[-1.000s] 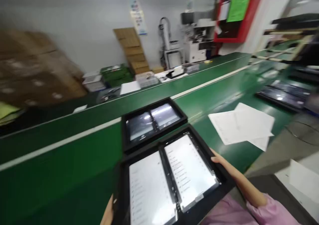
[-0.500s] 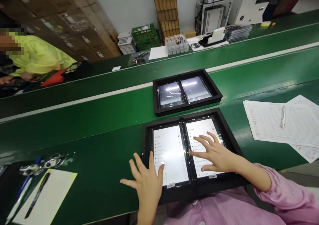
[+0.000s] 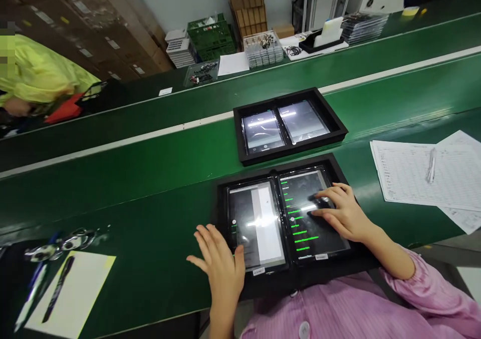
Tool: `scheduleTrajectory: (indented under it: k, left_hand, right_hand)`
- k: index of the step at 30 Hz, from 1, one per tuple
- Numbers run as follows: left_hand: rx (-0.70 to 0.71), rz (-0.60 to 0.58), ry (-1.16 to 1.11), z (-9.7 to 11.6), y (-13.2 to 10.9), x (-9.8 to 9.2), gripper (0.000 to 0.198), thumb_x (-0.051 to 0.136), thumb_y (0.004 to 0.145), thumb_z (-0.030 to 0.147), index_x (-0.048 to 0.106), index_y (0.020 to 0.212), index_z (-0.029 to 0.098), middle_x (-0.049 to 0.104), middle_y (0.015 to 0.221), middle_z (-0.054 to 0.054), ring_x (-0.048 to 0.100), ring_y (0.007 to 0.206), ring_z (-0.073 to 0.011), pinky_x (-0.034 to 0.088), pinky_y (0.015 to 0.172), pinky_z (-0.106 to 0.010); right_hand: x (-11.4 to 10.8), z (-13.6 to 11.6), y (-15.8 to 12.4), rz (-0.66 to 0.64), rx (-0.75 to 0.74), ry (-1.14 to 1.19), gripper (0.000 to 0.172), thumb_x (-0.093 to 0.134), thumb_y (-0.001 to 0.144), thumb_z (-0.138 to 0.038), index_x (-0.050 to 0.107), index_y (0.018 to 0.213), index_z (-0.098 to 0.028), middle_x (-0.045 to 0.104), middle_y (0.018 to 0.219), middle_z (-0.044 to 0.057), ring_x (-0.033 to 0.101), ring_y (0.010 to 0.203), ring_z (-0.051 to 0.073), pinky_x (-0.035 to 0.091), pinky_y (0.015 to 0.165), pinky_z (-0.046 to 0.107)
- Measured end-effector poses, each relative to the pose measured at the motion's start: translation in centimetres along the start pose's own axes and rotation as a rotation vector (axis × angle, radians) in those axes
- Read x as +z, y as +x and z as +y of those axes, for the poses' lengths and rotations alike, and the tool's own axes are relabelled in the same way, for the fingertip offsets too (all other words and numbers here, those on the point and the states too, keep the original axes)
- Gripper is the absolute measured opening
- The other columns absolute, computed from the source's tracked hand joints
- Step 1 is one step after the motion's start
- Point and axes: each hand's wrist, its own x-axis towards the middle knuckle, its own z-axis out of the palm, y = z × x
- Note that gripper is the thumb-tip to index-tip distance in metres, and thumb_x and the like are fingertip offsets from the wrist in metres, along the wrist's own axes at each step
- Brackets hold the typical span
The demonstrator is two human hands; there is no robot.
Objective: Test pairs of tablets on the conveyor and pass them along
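A black tray (image 3: 221, 199) lies on the green bench in front of me and holds two tablets side by side. My left hand (image 3: 220, 264) rests open at the tray's left edge, its thumb on the left tablet (image 3: 257, 219), whose screen is part dark, part white. My right hand (image 3: 343, 211) lies on the right tablet (image 3: 300, 199), fingers stretched, fingertips touching a dark screen with green lines. A second black tray (image 3: 336, 126) with two dim tablets sits just beyond, on the conveyor belt.
Printed sheets with a pen (image 3: 432, 166) lie at the right. A white sheet with a marker (image 3: 58, 289) and small metal parts lie at the left. A person in a yellow top (image 3: 37, 73) is at the far left. Boxes, a green crate and machines line the back wall.
Both near tablets switched from white screens to dark ones. My right hand shifted right and up on its tablet; my left hand drew its fingers together at the tray's edge.
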Motion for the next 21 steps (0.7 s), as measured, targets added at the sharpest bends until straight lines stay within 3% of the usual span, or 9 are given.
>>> scheduleTrajectory:
  k: [4, 7, 10, 12, 13, 16, 18, 21]
  left_hand:
    - [-0.097, -0.025, -0.012, -0.5, -0.1, 0.8, 0.081, 0.029, 0.106, 0.051, -0.019, 0.156, 0.011, 0.016, 0.158, -0.033, 0.031, 0.141, -0.0489, 0.034, 0.107, -0.073]
    - [-0.124, -0.06, -0.044, -0.7, 0.0, 0.7, 0.079, 0.032, 0.106, 0.042, -0.022, 0.155, 0.011, 0.015, 0.16, -0.03, 0.029, 0.144, -0.0451, 0.042, 0.107, -0.063]
    - [-0.033, 0.018, -0.054, -0.3, 0.1, 0.2, 0.077, 0.037, 0.105, 0.034, -0.016, 0.158, 0.014, 0.005, 0.163, -0.024, 0.006, 0.15, -0.0423, 0.026, 0.115, -0.067]
    - [0.062, 0.121, -0.081, 0.0, -0.1, -0.4, 0.076, 0.042, 0.104, 0.029, -0.008, 0.16, 0.015, 0.012, 0.163, -0.021, -0.001, 0.152, -0.0372, 0.014, 0.118, -0.067]
    - [0.114, 0.165, -0.097, 0.1, -0.3, -0.7, 0.074, 0.043, 0.103, 0.026, -0.002, 0.161, 0.015, 0.024, 0.16, -0.021, 0.005, 0.152, -0.0343, 0.011, 0.119, -0.065]
    - [0.297, 0.181, -0.122, 0.3, -0.9, -1.4, 0.061, 0.041, 0.104, 0.023, 0.018, 0.159, 0.016, 0.064, 0.128, -0.016, 0.043, 0.136, -0.0289, 0.008, 0.12, -0.062]
    - [0.385, 0.091, -0.091, 0.5, -0.9, -1.6, 0.053, 0.04, 0.103, 0.025, 0.031, 0.155, 0.018, 0.071, 0.113, -0.011, 0.058, 0.116, -0.0271, 0.004, 0.12, -0.06]
    - [0.388, -0.05, -0.028, 0.7, -0.6, -1.8, 0.047, 0.039, 0.102, 0.021, 0.042, 0.149, 0.023, 0.073, 0.106, -0.005, 0.063, 0.106, -0.0246, -0.005, 0.119, -0.057]
  right_hand:
    - [0.5, -0.7, 0.7, -0.236, -0.062, -0.029, 0.046, 0.032, 0.108, -0.03, 0.077, 0.108, -0.025, 0.054, 0.128, 0.015, 0.049, 0.117, 0.033, 0.026, 0.104, 0.06]
    - [0.5, -0.9, 0.7, -0.296, -0.068, -0.039, 0.039, 0.039, 0.105, -0.027, 0.077, 0.109, -0.026, 0.052, 0.133, 0.016, 0.046, 0.12, 0.035, 0.026, 0.106, 0.061]
    - [0.5, -0.8, 0.4, -0.308, -0.062, -0.044, 0.034, 0.043, 0.102, -0.025, 0.077, 0.11, -0.026, 0.051, 0.134, 0.015, 0.046, 0.119, 0.035, 0.025, 0.107, 0.061]
    - [0.5, -0.6, 0.3, -0.31, -0.063, -0.047, 0.033, 0.045, 0.102, -0.025, 0.077, 0.111, -0.027, 0.051, 0.135, 0.014, 0.046, 0.119, 0.035, 0.025, 0.107, 0.061]
    - [0.5, -0.6, 0.3, -0.305, -0.067, -0.045, 0.033, 0.045, 0.102, -0.026, 0.077, 0.111, -0.027, 0.051, 0.135, 0.014, 0.046, 0.119, 0.034, 0.024, 0.108, 0.061]
    - [0.6, -0.6, 0.3, -0.293, -0.084, -0.035, 0.032, 0.046, 0.102, -0.028, 0.077, 0.109, -0.028, 0.051, 0.134, 0.012, 0.046, 0.119, 0.034, 0.024, 0.108, 0.06]
    - [0.6, -0.7, 0.4, -0.292, -0.082, -0.037, 0.031, 0.047, 0.102, -0.029, 0.078, 0.107, -0.029, 0.053, 0.133, 0.012, 0.046, 0.118, 0.033, 0.024, 0.107, 0.06]
    - [0.5, -0.9, 0.6, -0.263, -0.074, -0.059, 0.037, 0.042, 0.104, -0.028, 0.079, 0.103, -0.028, 0.055, 0.129, 0.012, 0.048, 0.116, 0.033, 0.022, 0.107, 0.06]
